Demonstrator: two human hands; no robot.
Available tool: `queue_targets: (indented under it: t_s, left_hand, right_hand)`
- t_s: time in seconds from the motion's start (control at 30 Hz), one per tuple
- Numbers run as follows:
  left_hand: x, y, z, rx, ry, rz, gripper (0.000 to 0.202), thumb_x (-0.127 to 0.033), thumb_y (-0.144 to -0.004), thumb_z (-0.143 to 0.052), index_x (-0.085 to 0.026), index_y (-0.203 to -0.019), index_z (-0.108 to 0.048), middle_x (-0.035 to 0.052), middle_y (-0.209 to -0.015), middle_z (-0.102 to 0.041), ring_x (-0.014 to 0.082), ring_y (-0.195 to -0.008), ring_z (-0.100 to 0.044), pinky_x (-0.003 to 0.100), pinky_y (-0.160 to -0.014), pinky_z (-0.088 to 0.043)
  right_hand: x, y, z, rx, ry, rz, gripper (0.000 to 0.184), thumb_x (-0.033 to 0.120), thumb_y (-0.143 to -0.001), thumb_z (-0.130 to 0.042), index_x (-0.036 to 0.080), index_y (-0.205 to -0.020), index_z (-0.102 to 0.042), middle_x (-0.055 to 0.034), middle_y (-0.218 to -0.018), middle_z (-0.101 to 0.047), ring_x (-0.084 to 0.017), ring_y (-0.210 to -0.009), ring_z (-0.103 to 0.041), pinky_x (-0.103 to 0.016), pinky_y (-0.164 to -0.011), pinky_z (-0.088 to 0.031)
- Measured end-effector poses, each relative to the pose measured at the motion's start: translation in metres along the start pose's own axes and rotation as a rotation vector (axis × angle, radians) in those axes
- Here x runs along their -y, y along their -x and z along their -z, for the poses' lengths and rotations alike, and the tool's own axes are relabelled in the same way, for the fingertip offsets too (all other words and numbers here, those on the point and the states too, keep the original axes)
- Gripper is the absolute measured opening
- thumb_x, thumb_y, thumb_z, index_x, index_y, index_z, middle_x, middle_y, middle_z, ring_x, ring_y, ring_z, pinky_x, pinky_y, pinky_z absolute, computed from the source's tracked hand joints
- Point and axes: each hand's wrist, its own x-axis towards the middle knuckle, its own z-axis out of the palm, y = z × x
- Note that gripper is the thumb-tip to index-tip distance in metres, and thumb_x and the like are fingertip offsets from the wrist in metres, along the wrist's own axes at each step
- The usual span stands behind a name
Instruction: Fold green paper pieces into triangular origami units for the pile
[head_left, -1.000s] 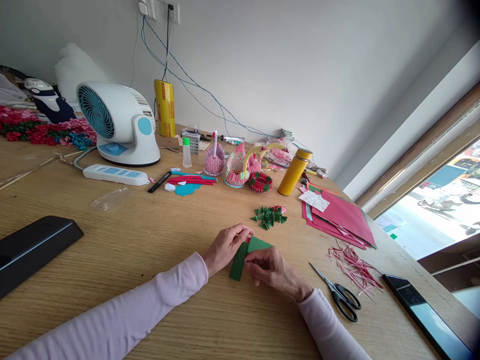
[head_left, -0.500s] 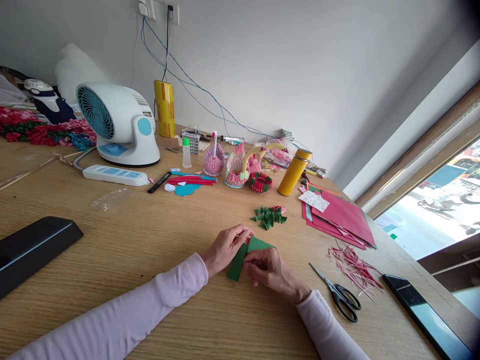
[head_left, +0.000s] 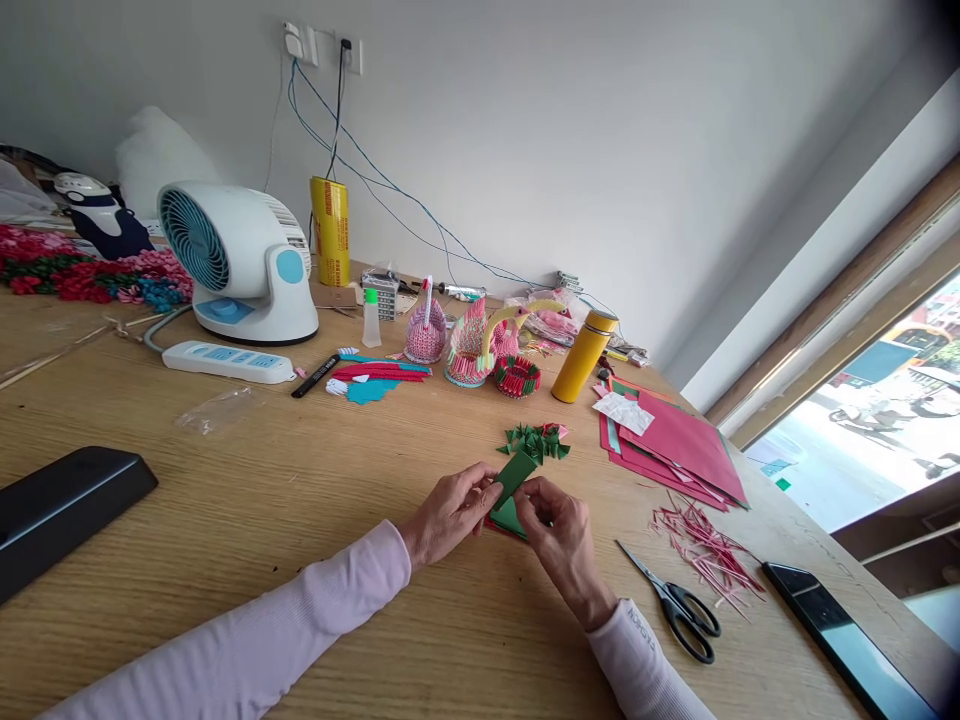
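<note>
A narrow strip of dark green paper [head_left: 517, 474] is raised at a slant between both hands. My left hand [head_left: 456, 505] pinches its lower left end. On its right edge, my right hand [head_left: 559, 525] grips with thumb and curled fingers. Below the strip, more green paper [head_left: 510, 516] with a red edge lies on the table, partly hidden by the fingers. Just beyond the hands sits a heap of small folded green paper triangles [head_left: 536, 441], with a bit of pink at its back.
Scissors [head_left: 675, 603], red paper slivers [head_left: 709, 552] and a phone [head_left: 840, 630] lie at right. Red paper sheets [head_left: 682, 440] and a yellow flask [head_left: 585, 356] stand behind. Folded-paper swans [head_left: 469, 345], a fan [head_left: 240, 265] and a power strip [head_left: 227, 362] line the back; a black object [head_left: 75, 515] is left.
The green strip has been lifted off the table and turned to slant up to the right. Both hands have shifted with it. The camera view has tilted slightly upward.
</note>
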Motion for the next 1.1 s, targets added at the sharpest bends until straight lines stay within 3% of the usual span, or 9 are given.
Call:
queue_targets:
  t_s: [0.17,0.37,0.53,0.63,0.7,0.77,0.87,0.93,1.1]
  left_hand:
    - [0.003,-0.001,0.001,0.006,-0.076,0.006,0.034,-0.042,-0.09,-0.036,-0.016,-0.077,-0.054,-0.004,-0.051,-0.049,0.0105,-0.046,-0.047,0.021,-0.052,-0.038]
    - [0.003,-0.001,0.0,-0.04,-0.198,-0.016,0.029,-0.032,-0.09,-0.034,-0.018,-0.073,-0.053,-0.0032,-0.056,-0.052,0.0101,-0.046,-0.046,0.021,-0.051,-0.036]
    - [0.008,-0.002,0.009,-0.29,-0.591,0.072,0.022,-0.02,-0.085,-0.037,-0.02,-0.069,-0.052,-0.0022,-0.057,-0.05,0.0132,-0.055,-0.048,0.023,-0.054,-0.031]
    - [0.01,-0.003,0.016,-0.406,-0.666,0.036,0.016,-0.02,-0.083,-0.04,-0.02,-0.081,-0.056,0.0019,-0.08,-0.059,0.0155,-0.072,-0.055,0.024,-0.062,-0.036]
    - [0.008,-0.004,0.017,-0.476,-0.581,-0.027,0.021,-0.025,-0.086,-0.04,-0.021,-0.101,-0.055,0.0045,-0.095,-0.059,0.0161,-0.079,-0.056,0.025,-0.068,-0.04]
    - [0.004,-0.005,0.015,-0.426,-0.414,-0.097,0.026,-0.031,-0.089,-0.039,-0.019,-0.106,-0.055,0.005,-0.096,-0.06,0.0154,-0.08,-0.057,0.025,-0.072,-0.043]
    - [0.0,-0.005,0.007,-0.187,-0.121,-0.078,0.03,-0.039,-0.088,-0.043,-0.016,-0.098,-0.06,0.0033,-0.083,-0.062,0.0142,-0.072,-0.057,0.022,-0.064,-0.045]
    - [0.001,-0.006,0.002,-0.114,0.001,-0.038,0.031,-0.042,-0.085,-0.048,-0.014,-0.087,-0.06,0.0005,-0.068,-0.058,0.0116,-0.058,-0.053,0.021,-0.055,-0.043]
    - [0.0,-0.005,-0.001,-0.147,0.143,0.001,0.029,-0.043,-0.081,-0.054,-0.015,-0.075,-0.057,-0.0038,-0.057,-0.05,0.009,-0.047,-0.049,0.02,-0.049,-0.04]
  right_hand:
    - [0.001,-0.001,0.001,-0.074,-0.019,-0.019,0.021,0.029,-0.079,-0.053,0.017,-0.062,-0.054,0.006,-0.047,-0.03,-0.007,-0.043,-0.025,-0.022,-0.042,-0.019]
    - [-0.002,-0.004,0.003,-0.154,-0.066,-0.068,0.022,0.032,-0.078,-0.053,0.017,-0.062,-0.052,0.0048,-0.051,-0.032,-0.008,-0.045,-0.027,-0.021,-0.042,-0.021]
    - [0.0,-0.009,0.011,-0.196,-0.2,-0.165,0.028,0.042,-0.079,-0.054,0.017,-0.065,-0.051,0.0056,-0.049,-0.031,-0.009,-0.045,-0.029,-0.021,-0.042,-0.023]
    - [0.0,-0.01,0.014,-0.156,-0.287,-0.178,0.031,0.045,-0.079,-0.054,0.017,-0.065,-0.05,0.0059,-0.05,-0.032,-0.008,-0.045,-0.028,-0.021,-0.041,-0.023]
    - [-0.001,-0.009,0.013,-0.095,-0.312,-0.17,0.031,0.045,-0.08,-0.054,0.017,-0.066,-0.05,0.0061,-0.049,-0.032,-0.008,-0.045,-0.027,-0.021,-0.041,-0.021]
    - [-0.004,-0.008,0.01,-0.014,-0.306,-0.152,0.03,0.044,-0.081,-0.054,0.016,-0.068,-0.051,0.0062,-0.049,-0.033,-0.007,-0.044,-0.027,-0.021,-0.041,-0.02]
    - [-0.007,-0.005,0.004,0.091,-0.262,-0.099,0.028,0.04,-0.08,-0.055,0.015,-0.068,-0.053,0.0054,-0.051,-0.036,-0.007,-0.046,-0.028,-0.02,-0.042,-0.021]
    - [-0.007,-0.003,0.002,0.12,-0.217,-0.069,0.027,0.039,-0.08,-0.055,0.015,-0.068,-0.054,0.0049,-0.052,-0.037,-0.007,-0.046,-0.029,-0.02,-0.042,-0.022]
    - [-0.007,-0.004,-0.002,0.064,-0.267,-0.059,0.026,0.042,-0.082,-0.056,0.016,-0.084,-0.054,0.0023,-0.062,-0.05,-0.008,-0.05,-0.039,-0.02,-0.044,-0.03]
